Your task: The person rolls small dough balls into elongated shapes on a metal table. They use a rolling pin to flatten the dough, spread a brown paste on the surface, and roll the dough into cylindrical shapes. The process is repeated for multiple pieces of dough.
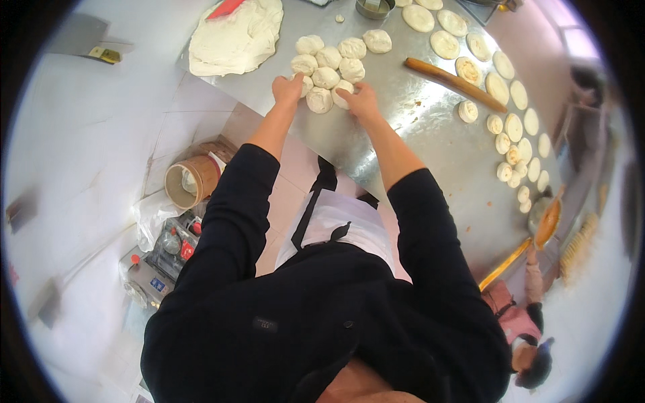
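Observation:
Several pale dough balls (325, 78) sit in a tight cluster on the metal worktop (322, 131). At the cluster's near left, my left hand (288, 90) grips a dough ball (306, 86), which its fingers partly cover. My right hand (362, 99) has its thumb and fingers on another dough ball (340, 97) at the near right. Between these two lies a dough ball (319, 100) that neither hand holds. One more dough ball (377, 41) rests at the cluster's far right end.
A large dough slab (237, 40) with a red scraper (225, 8) lies far left. Right of the balls is a wooden rolling pin (456, 84), near many flattened dough rounds (497, 88). A co-worker (521, 322) reaches toward a bowl (540, 211). A wooden bucket (194, 181) stands lower left.

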`<state>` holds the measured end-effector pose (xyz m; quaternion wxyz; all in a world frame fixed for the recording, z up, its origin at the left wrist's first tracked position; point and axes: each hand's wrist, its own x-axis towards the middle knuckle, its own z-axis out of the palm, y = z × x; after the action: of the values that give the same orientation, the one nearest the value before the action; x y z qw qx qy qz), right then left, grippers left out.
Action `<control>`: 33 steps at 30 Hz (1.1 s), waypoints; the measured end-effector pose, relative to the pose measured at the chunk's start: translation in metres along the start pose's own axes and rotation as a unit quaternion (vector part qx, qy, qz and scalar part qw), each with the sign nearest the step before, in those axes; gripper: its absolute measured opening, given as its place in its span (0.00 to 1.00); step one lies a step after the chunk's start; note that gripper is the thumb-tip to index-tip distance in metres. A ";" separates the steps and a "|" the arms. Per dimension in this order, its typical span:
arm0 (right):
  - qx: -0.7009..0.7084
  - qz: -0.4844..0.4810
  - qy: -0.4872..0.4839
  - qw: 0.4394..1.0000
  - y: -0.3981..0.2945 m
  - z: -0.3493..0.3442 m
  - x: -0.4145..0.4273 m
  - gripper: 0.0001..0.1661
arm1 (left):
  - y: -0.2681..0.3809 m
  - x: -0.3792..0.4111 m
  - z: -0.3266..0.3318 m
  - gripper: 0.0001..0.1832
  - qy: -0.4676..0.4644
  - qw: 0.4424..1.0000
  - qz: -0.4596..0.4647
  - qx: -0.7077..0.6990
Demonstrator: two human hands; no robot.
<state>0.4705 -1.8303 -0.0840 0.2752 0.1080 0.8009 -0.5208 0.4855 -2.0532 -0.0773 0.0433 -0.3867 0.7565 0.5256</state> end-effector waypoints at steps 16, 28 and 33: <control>0.209 0.088 0.134 0.965 0.125 -0.163 -0.216 0.35 | -0.011 -0.079 -0.029 0.19 -0.081 0.984 0.080 -0.136; -0.416 -0.043 0.412 0.810 0.302 -0.225 -0.273 0.41 | -0.060 -0.219 0.149 0.46 -0.173 0.689 0.571 0.411; -0.442 -0.066 0.444 0.777 0.272 -0.291 -0.206 0.46 | -0.004 -0.168 0.227 0.45 -0.059 0.698 0.614 0.363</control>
<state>0.6699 -1.4287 -0.0915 -0.1281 0.1404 0.9815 -0.0212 0.5279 -1.7756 -0.1018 -0.1077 0.2413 0.9540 0.1417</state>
